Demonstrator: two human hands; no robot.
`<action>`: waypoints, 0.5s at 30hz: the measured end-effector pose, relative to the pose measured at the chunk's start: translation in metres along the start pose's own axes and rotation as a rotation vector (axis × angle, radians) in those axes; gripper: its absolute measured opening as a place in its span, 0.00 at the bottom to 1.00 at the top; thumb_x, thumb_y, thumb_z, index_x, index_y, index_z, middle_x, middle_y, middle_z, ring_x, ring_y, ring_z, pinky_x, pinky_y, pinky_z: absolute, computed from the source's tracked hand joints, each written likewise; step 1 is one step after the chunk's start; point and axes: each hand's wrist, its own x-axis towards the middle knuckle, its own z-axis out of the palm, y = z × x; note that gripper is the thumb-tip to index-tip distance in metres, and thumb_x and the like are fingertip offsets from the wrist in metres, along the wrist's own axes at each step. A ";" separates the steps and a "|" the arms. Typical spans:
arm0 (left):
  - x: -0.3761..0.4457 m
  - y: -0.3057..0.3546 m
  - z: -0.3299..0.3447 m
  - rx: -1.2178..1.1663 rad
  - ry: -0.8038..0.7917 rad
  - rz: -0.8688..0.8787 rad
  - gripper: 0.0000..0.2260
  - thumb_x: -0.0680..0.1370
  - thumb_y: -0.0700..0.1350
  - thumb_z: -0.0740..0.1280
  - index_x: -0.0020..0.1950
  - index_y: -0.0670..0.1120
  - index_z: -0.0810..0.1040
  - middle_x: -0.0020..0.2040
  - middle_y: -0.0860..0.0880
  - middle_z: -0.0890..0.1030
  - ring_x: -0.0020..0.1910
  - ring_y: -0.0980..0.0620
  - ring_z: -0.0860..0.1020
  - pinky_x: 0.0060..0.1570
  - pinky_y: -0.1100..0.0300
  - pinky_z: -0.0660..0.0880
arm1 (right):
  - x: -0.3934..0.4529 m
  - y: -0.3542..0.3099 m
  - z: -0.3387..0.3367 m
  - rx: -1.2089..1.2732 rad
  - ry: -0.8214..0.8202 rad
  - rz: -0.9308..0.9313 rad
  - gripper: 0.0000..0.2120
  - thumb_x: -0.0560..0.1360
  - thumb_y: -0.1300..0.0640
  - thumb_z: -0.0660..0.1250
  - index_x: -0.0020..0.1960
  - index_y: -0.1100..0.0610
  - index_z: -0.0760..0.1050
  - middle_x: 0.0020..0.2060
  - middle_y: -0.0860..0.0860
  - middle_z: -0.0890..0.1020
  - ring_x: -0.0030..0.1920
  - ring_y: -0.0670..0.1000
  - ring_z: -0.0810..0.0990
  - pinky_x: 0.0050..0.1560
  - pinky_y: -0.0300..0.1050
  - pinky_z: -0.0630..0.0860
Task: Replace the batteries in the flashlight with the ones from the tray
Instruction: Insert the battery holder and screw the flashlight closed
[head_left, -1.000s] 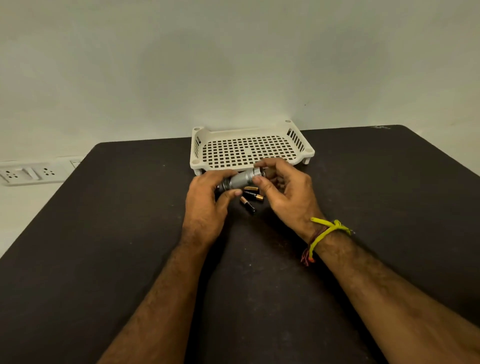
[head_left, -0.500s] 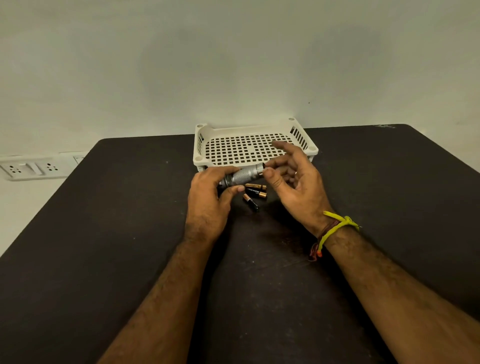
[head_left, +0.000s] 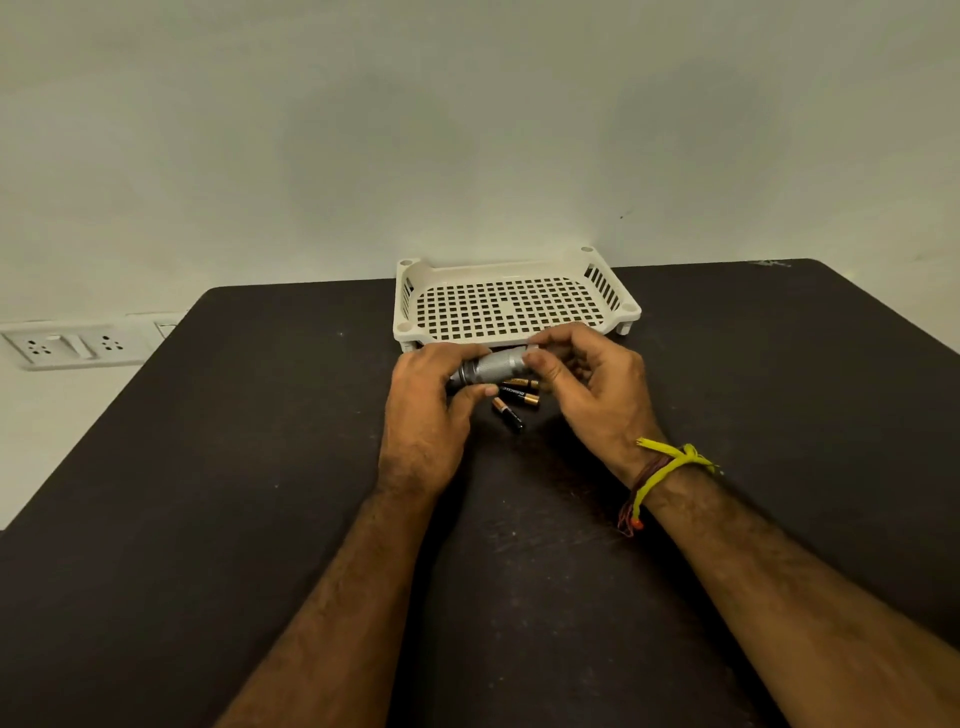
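- Flashlight (head_left: 491, 368): short grey metal cylinder with a knurled barrel, lying roughly level above the tabletop, just in front of the tray. Its left end is disappearing inside the left hand; its right end is sitting behind the right fingertips, so neither end is showing clearly.
- Left hand (head_left: 428, 415): fingers curling closed around the flashlight's left part, thumb pressing from below.
- Right hand (head_left: 592, 387): thumb and forefinger pinching the flashlight's right end, remaining fingers loosely curled; whether a cap is sitting there is too hidden to tell.
- Batteries (head_left: 519, 397): 3 small black cells with copper-coloured ends, lying on the table directly beneath the flashlight, close together; the rearmost is partly covered by the barrel.
- Tray (head_left: 514, 306): white plastic, rectangular, square-perforated floor, slotted sides, standing on short legs at the table's far edge; its near rim is partly hiding behind both hands. No contents are showing on the visible floor.
- Table (head_left: 260, 467): matte black, scuffed, rounded corners.
- Wristband (head_left: 670, 467): yellow and dark red threads knotted around the right wrist.
- Wall sockets (head_left: 67, 345): white plate at left, partly cut off by the table edge.
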 end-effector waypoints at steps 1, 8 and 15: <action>0.000 0.000 0.000 0.007 -0.012 0.016 0.17 0.72 0.44 0.76 0.59 0.52 0.81 0.54 0.61 0.77 0.58 0.57 0.72 0.57 0.78 0.61 | 0.000 0.001 -0.001 0.019 0.005 0.023 0.05 0.77 0.56 0.71 0.52 0.54 0.81 0.41 0.49 0.84 0.43 0.50 0.83 0.45 0.53 0.83; 0.000 -0.001 0.000 -0.001 0.033 -0.022 0.16 0.72 0.45 0.76 0.60 0.50 0.81 0.54 0.59 0.78 0.57 0.56 0.73 0.58 0.64 0.68 | 0.000 0.003 -0.001 -0.061 -0.036 0.028 0.04 0.78 0.55 0.69 0.51 0.56 0.80 0.37 0.50 0.82 0.40 0.50 0.82 0.44 0.54 0.82; 0.001 -0.001 0.001 0.021 0.016 -0.015 0.16 0.72 0.45 0.76 0.60 0.51 0.81 0.54 0.60 0.77 0.58 0.55 0.73 0.57 0.61 0.68 | 0.000 -0.001 -0.001 -0.011 -0.092 -0.028 0.16 0.76 0.62 0.71 0.63 0.54 0.76 0.49 0.49 0.82 0.48 0.48 0.82 0.51 0.44 0.82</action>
